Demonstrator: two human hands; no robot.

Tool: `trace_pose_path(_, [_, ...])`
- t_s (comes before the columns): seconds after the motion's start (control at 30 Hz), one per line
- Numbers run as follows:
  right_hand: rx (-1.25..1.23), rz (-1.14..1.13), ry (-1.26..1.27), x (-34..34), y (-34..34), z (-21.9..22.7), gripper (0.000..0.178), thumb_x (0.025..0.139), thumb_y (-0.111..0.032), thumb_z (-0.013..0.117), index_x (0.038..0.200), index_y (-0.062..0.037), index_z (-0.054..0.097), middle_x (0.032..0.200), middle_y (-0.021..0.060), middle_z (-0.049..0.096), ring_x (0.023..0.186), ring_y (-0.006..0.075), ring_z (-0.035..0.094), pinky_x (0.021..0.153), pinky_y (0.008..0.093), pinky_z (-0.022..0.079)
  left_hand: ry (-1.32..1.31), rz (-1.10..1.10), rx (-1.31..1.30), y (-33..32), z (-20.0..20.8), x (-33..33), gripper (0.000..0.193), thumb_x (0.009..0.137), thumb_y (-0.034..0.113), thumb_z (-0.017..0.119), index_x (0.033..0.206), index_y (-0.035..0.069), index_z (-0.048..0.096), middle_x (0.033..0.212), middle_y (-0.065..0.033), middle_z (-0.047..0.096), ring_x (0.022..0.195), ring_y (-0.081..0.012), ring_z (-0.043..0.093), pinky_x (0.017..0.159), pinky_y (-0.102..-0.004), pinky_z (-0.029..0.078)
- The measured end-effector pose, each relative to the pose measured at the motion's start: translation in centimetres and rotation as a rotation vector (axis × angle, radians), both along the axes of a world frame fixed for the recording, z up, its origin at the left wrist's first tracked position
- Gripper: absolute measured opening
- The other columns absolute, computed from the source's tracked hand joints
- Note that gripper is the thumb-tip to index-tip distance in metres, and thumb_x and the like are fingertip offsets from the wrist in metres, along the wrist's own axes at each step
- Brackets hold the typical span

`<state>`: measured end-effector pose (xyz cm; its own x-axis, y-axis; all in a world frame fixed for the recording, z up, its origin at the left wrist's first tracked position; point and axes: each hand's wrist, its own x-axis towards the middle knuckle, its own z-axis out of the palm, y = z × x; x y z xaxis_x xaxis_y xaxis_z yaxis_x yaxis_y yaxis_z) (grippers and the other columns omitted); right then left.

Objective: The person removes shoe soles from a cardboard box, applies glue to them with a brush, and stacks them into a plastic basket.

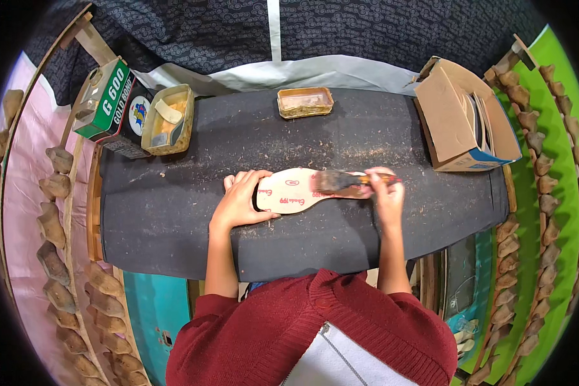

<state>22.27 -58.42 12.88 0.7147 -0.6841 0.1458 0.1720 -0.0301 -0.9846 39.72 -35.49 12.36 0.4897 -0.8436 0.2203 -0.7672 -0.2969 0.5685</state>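
Holding insole (pixel 286 196) with spread left hand (pixel 240 201) and brush (pixel 331 183) in right hand (pixel 386 194), avoid overrunning the edge and possibly sweeping up loose debris (pixel 373 153) from bench (pixel 174 225).

A dark patterned curtain (pixel 405 32) spans the far side, split by a narrow white strip (pixel 275 29) and edged by pale cloth (pixel 347 67) along its bottom. Creased pink sheeting (pixel 35 135) covers the left; a bright green wall (pixel 572 64), or perhaps more sheeting, closes the right. Wooden racks (pixel 526 51) with brown blocks (pixel 51 222) flank the wood-edged surface (pixel 95 206), which wears a dark cover (pixel 341 241). A teal panel (pixel 148 299) stands below left.
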Motion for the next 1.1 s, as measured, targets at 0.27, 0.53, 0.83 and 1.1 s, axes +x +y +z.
trace_pose_path(0.27, [0.100, 0.209, 0.002, 1.5, 1.2, -1.8, 0.015, 0.084, -0.012, 0.050, 0.090, 0.0010, 0.054, 0.077, 0.0074, 0.058, 0.057, 0.0092, 0.055, 0.051, 0.0208, 0.045, -0.005, 0.000, 0.004, 0.0, -0.1, 0.1, 0.073, 0.043, 0.035, 0.076, 0.105, 0.010, 0.048, 0.093, -0.0059, 0.053, 0.092, -0.0233, 0.045, 0.080, -0.0345, 0.027])
trace_pose_path(0.53, [-0.079, -0.037, 0.167, -4.2, -6.0, -0.6, 0.011, 0.082, -0.009, 0.049, 0.084, -0.0008, 0.056, 0.069, 0.0041, 0.056, 0.054, 0.0072, 0.052, 0.048, 0.0190, 0.042, -0.018, -0.003, -0.010, -0.1, 0.1, 0.1, 0.073, 0.043, 0.035, 0.076, 0.105, 0.010, 0.048, 0.091, -0.0058, 0.053, 0.091, -0.0236, 0.045, 0.079, -0.0347, 0.027])
trace_pose_path(0.83, [-0.115, -0.133, 0.149, -4.8, -5.8, 0.6, 0.011, 0.082, -0.008, 0.049, 0.083, 0.0002, 0.056, 0.067, 0.0035, 0.055, 0.052, 0.0067, 0.050, 0.047, 0.0176, 0.040, -0.004, 0.004, -0.005, 0.1, 0.0, 0.0, 0.074, 0.042, 0.035, 0.076, 0.106, 0.010, 0.048, 0.094, -0.0054, 0.053, 0.092, -0.0231, 0.044, 0.080, -0.0342, 0.026])
trace_pose_path(1.1, [-0.075, 0.019, 0.164, -3.7, -5.3, 0.2, 0.009, 0.082, -0.006, 0.049, 0.083, -0.0002, 0.055, 0.069, 0.0033, 0.056, 0.052, 0.0058, 0.050, 0.046, 0.0180, 0.040, -0.018, -0.001, -0.010, 0.1, -0.1, 0.1, 0.075, 0.042, 0.035, 0.077, 0.106, 0.010, 0.048, 0.093, -0.0051, 0.052, 0.092, -0.0224, 0.044, 0.081, -0.0341, 0.025])
